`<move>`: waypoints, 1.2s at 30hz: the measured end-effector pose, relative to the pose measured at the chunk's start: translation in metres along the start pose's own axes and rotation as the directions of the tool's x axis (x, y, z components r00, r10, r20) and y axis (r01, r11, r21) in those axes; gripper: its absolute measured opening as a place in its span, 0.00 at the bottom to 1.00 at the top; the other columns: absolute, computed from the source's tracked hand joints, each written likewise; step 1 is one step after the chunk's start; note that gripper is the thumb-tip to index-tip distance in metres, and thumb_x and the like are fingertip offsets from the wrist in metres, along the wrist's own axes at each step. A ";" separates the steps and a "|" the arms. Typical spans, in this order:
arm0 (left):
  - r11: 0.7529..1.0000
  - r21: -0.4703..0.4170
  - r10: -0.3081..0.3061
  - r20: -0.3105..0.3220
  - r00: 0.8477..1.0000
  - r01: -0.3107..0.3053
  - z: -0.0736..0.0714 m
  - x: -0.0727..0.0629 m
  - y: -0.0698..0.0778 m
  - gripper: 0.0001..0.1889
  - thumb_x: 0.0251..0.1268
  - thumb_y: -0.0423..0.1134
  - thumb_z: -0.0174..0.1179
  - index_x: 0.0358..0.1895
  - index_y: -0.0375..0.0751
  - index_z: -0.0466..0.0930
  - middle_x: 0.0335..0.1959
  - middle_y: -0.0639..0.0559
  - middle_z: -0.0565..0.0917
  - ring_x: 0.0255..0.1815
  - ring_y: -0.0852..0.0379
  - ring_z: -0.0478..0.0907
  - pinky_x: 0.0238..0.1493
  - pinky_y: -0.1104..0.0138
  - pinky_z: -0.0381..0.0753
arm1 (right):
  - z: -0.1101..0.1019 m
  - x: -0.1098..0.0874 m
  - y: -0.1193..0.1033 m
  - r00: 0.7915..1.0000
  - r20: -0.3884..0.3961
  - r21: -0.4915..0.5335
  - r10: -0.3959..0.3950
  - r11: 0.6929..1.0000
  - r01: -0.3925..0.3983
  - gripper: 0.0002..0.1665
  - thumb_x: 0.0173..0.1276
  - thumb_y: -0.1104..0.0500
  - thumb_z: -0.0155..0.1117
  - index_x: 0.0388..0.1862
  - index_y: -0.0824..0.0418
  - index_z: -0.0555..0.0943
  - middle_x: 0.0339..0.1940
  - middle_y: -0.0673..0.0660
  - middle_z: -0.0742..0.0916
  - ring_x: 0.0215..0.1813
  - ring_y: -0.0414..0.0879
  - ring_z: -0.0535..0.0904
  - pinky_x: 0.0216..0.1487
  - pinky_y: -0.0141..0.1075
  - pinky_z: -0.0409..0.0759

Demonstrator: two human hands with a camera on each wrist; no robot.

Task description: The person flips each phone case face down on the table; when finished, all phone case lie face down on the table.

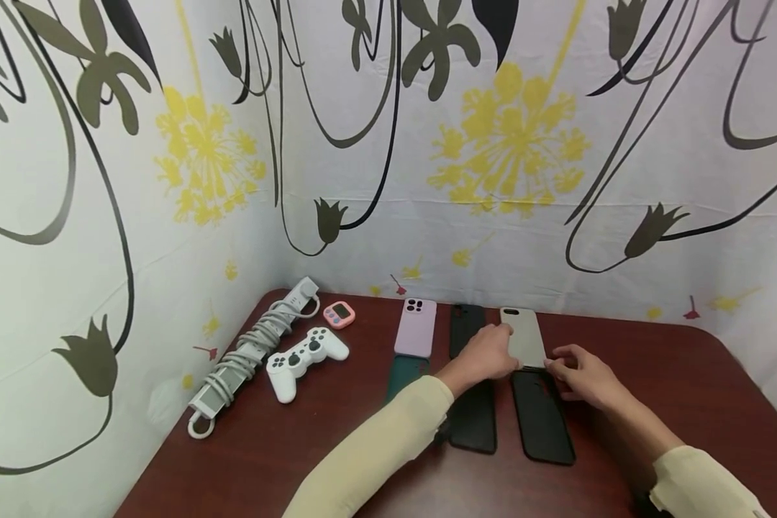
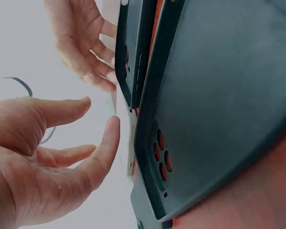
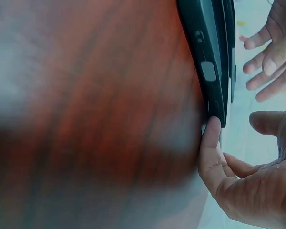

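Your left hand [image 1: 488,352]: thumb and fingers parted, at the left edge of the pale phone case [image 1: 526,338]; your right hand [image 1: 584,375]: thumb spread from fingers, tips by that case's near right corner, contact unclear; black phone case [image 1: 541,421] nearer you, left of the right fingers

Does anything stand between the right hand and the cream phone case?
Nothing visible: the right hand is at the near right corner of the cream phone case. The black case lies on its near side, seemingly not blocking.
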State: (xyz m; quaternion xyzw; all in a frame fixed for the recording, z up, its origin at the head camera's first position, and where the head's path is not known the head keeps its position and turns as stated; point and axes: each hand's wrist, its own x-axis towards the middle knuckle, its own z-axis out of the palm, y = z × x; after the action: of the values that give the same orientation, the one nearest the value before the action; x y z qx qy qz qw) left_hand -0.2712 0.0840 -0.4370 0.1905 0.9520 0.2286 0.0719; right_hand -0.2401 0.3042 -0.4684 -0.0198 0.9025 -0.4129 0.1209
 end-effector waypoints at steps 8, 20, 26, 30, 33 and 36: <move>0.980 -0.199 0.013 0.134 0.991 0.014 0.003 -0.027 -0.006 0.37 0.72 0.52 0.70 0.79 0.50 0.66 0.64 0.56 0.85 0.37 0.67 0.87 0.50 0.71 0.84 | 0.005 -0.018 0.006 1.000 0.019 0.024 0.008 1.000 -0.009 0.41 0.86 0.42 0.53 0.78 0.74 0.61 0.64 0.76 0.79 0.53 0.53 0.86 0.46 0.44 0.91; 0.964 -0.267 0.057 0.231 0.971 0.007 0.011 -0.070 -0.006 0.51 0.63 0.57 0.75 0.85 0.57 0.54 0.71 0.56 0.80 0.68 0.61 0.80 0.59 0.65 0.84 | 0.017 -0.040 0.007 0.997 0.041 -0.053 0.070 0.996 -0.068 0.45 0.85 0.39 0.52 0.82 0.72 0.59 0.70 0.78 0.77 0.49 0.51 0.89 0.49 0.45 0.89; 0.931 -0.355 0.010 0.273 0.962 0.091 0.015 -0.082 0.000 0.52 0.64 0.57 0.75 0.85 0.66 0.51 0.73 0.57 0.78 0.64 0.56 0.83 0.57 0.58 0.86 | 0.024 -0.053 0.000 0.989 0.075 -0.069 0.125 0.990 -0.120 0.49 0.84 0.36 0.52 0.82 0.74 0.58 0.69 0.78 0.78 0.46 0.48 0.88 0.49 0.47 0.87; 0.916 -0.389 0.016 0.291 0.957 0.103 0.017 -0.088 0.002 0.52 0.65 0.57 0.74 0.85 0.65 0.49 0.78 0.58 0.73 0.66 0.57 0.82 0.59 0.58 0.85 | 0.027 -0.056 -0.003 0.989 0.079 -0.070 0.128 0.990 -0.123 0.51 0.83 0.36 0.54 0.81 0.76 0.57 0.70 0.78 0.76 0.50 0.51 0.88 0.49 0.47 0.87; 0.914 -0.396 0.032 0.288 0.957 0.089 0.018 -0.089 0.003 0.51 0.66 0.58 0.73 0.86 0.62 0.50 0.81 0.57 0.69 0.71 0.57 0.79 0.64 0.58 0.84 | 0.027 -0.058 -0.002 0.989 0.081 -0.049 0.126 0.991 -0.122 0.50 0.83 0.36 0.53 0.81 0.76 0.57 0.70 0.79 0.75 0.54 0.54 0.87 0.49 0.47 0.88; 0.915 -0.393 0.028 0.287 0.957 0.091 0.019 -0.088 0.004 0.50 0.67 0.59 0.72 0.86 0.62 0.51 0.80 0.56 0.70 0.71 0.57 0.79 0.64 0.58 0.83 | 0.025 -0.059 0.000 0.987 0.083 -0.020 0.138 0.990 -0.137 0.50 0.83 0.36 0.53 0.82 0.75 0.57 0.73 0.80 0.73 0.58 0.57 0.86 0.51 0.46 0.88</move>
State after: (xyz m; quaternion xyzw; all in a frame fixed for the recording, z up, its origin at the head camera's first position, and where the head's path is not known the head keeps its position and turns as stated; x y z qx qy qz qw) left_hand -0.1846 0.0606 -0.4477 0.1872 0.8670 0.3881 0.2505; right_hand -0.1770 0.2936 -0.4728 0.0242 0.8988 -0.3958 0.1869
